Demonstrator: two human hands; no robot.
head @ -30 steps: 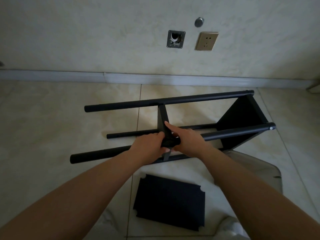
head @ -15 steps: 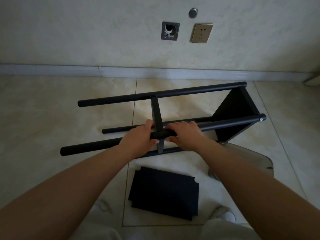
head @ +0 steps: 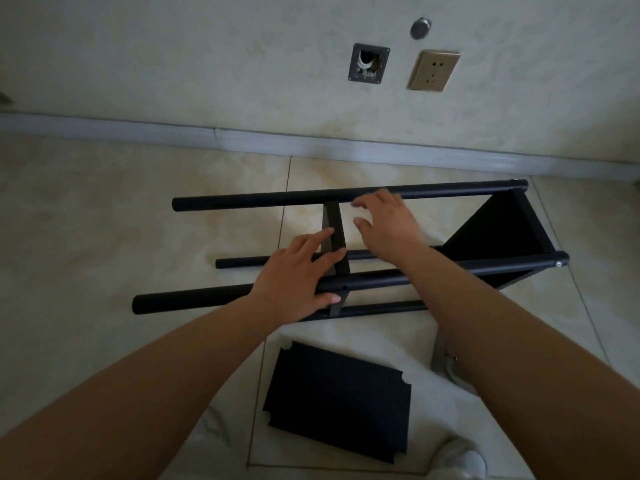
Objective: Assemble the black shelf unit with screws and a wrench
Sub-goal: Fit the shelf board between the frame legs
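The black shelf unit point(head: 491, 233) lies on its side on the tiled floor, several round poles running left to right. One shelf panel is fixed at its right end. A second panel point(head: 334, 244) stands edge-on between the poles near the middle. My left hand point(head: 298, 278) rests over the near upper pole point(head: 194, 301), fingers straight against that middle panel, thumb under the pole. My right hand point(head: 386, 226) hovers with spread fingers just right of the panel, below the far pole point(head: 242, 200), holding nothing. No screws or wrench are visible.
A loose black shelf panel point(head: 337, 400) with notched corners lies flat on the floor near my feet. A clear plastic stool point(head: 441, 358) stands under my right forearm. The wall with a socket point(head: 433, 71) and baseboard runs behind the unit.
Both hands let go of the near pole at the panel joint. My right hand reached forward toward the far pole, and my left hand's fingers straightened onto the middle panel.
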